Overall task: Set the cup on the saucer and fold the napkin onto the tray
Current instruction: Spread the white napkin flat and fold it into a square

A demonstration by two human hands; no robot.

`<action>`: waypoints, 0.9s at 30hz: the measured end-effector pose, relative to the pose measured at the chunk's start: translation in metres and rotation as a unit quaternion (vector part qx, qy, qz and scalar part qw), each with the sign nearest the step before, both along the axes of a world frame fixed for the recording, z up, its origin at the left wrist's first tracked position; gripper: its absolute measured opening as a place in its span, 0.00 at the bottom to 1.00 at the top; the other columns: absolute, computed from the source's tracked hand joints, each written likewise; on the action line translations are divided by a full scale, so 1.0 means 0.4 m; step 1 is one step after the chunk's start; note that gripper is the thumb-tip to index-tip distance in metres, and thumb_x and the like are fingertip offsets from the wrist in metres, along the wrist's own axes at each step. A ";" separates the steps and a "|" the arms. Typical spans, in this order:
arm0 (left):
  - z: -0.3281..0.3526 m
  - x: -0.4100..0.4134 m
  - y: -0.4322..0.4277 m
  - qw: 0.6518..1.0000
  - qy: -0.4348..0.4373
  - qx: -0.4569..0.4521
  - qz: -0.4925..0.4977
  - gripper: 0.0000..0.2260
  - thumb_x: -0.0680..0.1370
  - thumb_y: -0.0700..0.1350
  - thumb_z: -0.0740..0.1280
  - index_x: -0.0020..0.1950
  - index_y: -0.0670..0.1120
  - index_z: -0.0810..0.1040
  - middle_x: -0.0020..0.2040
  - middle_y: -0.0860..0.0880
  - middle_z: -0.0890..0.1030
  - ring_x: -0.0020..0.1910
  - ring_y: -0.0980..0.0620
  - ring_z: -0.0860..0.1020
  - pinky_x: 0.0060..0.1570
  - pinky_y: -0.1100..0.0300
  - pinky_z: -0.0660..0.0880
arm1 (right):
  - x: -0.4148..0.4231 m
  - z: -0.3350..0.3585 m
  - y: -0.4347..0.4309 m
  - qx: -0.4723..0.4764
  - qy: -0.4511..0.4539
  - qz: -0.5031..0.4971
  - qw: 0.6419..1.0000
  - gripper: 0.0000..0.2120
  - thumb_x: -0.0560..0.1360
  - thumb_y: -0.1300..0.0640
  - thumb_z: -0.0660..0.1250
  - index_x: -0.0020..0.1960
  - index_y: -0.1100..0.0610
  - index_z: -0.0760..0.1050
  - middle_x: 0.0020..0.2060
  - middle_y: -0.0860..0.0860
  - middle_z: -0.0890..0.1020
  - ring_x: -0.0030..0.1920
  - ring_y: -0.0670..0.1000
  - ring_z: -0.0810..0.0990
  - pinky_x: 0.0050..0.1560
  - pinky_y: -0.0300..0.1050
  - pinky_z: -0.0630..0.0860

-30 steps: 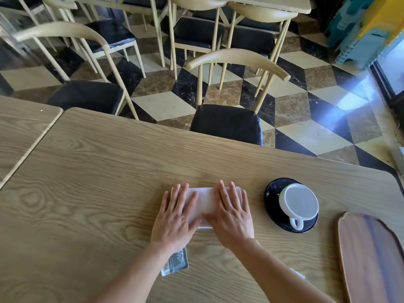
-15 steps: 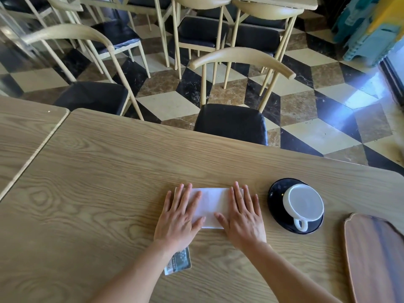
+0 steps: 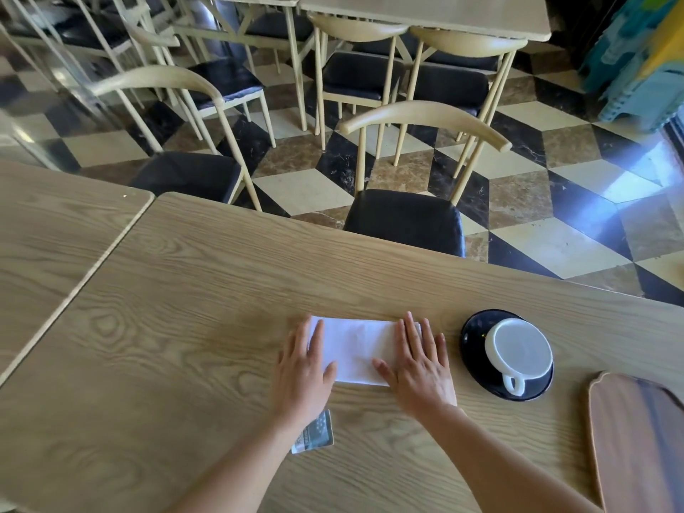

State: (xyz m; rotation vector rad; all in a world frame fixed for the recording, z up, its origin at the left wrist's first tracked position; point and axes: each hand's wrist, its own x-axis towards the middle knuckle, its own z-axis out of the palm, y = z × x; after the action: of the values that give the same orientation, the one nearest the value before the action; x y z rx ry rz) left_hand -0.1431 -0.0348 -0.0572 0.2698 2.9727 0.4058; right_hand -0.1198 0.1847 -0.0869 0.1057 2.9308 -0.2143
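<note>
Currently I see both grips flat, fingers spread: left hand [image 3: 304, 372] and right hand [image 3: 420, 368] press the napkin [image 3: 355, 349] ends. Neither grasps it. Cup [image 3: 520, 351] sits on saucer [image 3: 477, 327].

Left hand [image 3: 304, 375] flat, palm down, fingers together pointing far. Right hand [image 3: 420, 364] flat, palm down, fingers slightly spread, thumb out left. Hands apart, side by side. Bare forearms run in from near edge.

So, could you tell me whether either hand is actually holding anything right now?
Nothing is gripped: the left hand and right hand lie flat, pressing the two ends of the napkin against the table.
</note>
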 end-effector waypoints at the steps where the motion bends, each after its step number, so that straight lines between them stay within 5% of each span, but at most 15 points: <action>1: 0.004 0.008 -0.008 0.997 0.008 0.024 0.067 0.30 0.75 0.52 0.69 0.74 0.43 0.65 0.70 0.40 0.70 0.65 0.37 0.70 0.63 0.45 0.69 | -0.001 0.002 -0.001 -0.008 0.000 -0.001 1.000 0.43 0.75 0.27 0.36 0.80 0.55 0.40 0.80 0.48 0.39 0.78 0.53 0.34 0.78 0.58 0.37; 5: 0.028 0.001 -0.019 0.975 -0.089 0.031 0.200 0.21 0.76 0.55 0.67 0.62 0.41 0.74 0.57 0.41 0.78 0.59 0.40 0.74 0.59 0.51 0.67 | -0.010 0.027 0.007 -0.077 0.018 -0.025 0.997 0.39 0.77 0.30 0.44 0.80 0.52 0.43 0.80 0.46 0.40 0.79 0.52 0.37 0.78 0.56 0.41; 9: 0.052 -0.010 0.003 0.966 -0.135 0.017 0.219 0.17 0.74 0.57 0.67 0.52 0.45 0.72 0.52 0.45 0.81 0.54 0.42 0.80 0.46 0.53 0.72 | 0.004 0.043 0.002 -0.085 0.033 -0.060 0.994 0.39 0.78 0.37 0.56 0.80 0.54 0.44 0.80 0.50 0.42 0.79 0.54 0.39 0.79 0.52 0.46; 20: 0.080 -0.061 0.015 0.937 -0.248 0.039 0.243 0.07 0.69 0.46 0.66 0.37 0.48 0.69 0.36 0.52 0.76 0.36 0.49 0.76 0.29 0.60 0.66 | 0.008 0.038 0.001 -0.115 0.017 -0.094 0.989 0.44 0.76 0.35 0.62 0.80 0.52 0.42 0.80 0.49 0.43 0.80 0.52 0.43 0.78 0.50 0.50; 24: 0.086 -0.047 0.029 0.936 -0.173 0.141 0.272 0.07 0.66 0.46 0.65 0.34 0.46 0.69 0.30 0.52 0.74 0.29 0.50 0.71 0.27 0.58 0.63 | 0.003 0.043 0.003 -0.118 0.004 -0.091 0.989 0.44 0.75 0.36 0.63 0.80 0.50 0.41 0.80 0.49 0.41 0.79 0.54 0.43 0.78 0.51 0.49; 27: 0.096 -0.020 0.049 0.923 -0.085 0.226 0.299 0.07 0.67 0.48 0.68 0.35 0.48 0.70 0.30 0.53 0.76 0.30 0.52 0.73 0.28 0.57 0.63 | -0.002 0.055 0.003 -0.066 0.057 0.008 0.996 0.39 0.76 0.42 0.64 0.79 0.49 0.48 0.81 0.48 0.44 0.80 0.59 0.43 0.78 0.58 0.50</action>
State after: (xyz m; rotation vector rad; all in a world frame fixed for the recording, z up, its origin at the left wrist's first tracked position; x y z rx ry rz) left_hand -0.1513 -0.0153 -0.0188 -0.6234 2.6864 1.1165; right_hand -0.1207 0.1859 -0.0651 0.0512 3.0188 -0.4234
